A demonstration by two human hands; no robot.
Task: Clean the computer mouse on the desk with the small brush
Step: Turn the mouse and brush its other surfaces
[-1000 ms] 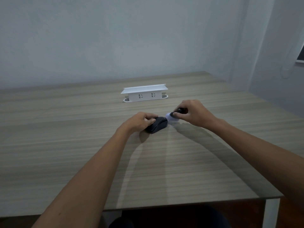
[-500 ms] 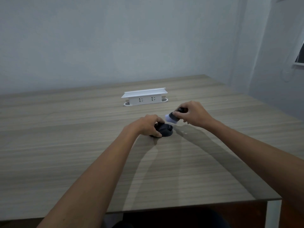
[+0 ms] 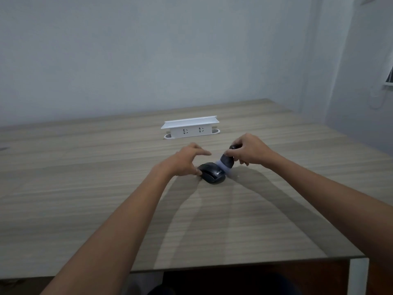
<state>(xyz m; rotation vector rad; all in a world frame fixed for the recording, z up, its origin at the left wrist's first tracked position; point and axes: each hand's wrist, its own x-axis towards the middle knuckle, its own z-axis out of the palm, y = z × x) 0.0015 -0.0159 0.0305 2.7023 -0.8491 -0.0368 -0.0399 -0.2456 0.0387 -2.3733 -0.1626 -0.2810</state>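
Black computer mouse (image 3: 211, 173) lies flat on the wood-grain table (image 3: 85, 188), well in front of the white socket box (image 3: 190, 129), which is the landmark here. White lettering shows on the mouse's right end.

Left hand (image 3: 186, 161) sits on the left side of the mouse, thumb tip touching its left edge. Fingers are extended and spread, lifted above the mouse top, not curled round it, so this hand is loose and grasping nothing.

Right hand (image 3: 247, 151) is just right of the mouse and nearer the socket box than the mouse is. Its fingers are curled round the small brush (image 3: 227, 161), a firm grasp on the dark handle. The brush is tilted, handle end up toward the socket box, pale bristle end down and left. The bristles meet the mouse's upper right end; bristle edge is blurred, so exact contact is hard to tell.

Both forearms reach in from the near table edge toward the socket box, with shadows on the table beneath them. Pale wall (image 3: 148, 60) behind the socket box. White table leg (image 3: 357, 275) at the near right corner.
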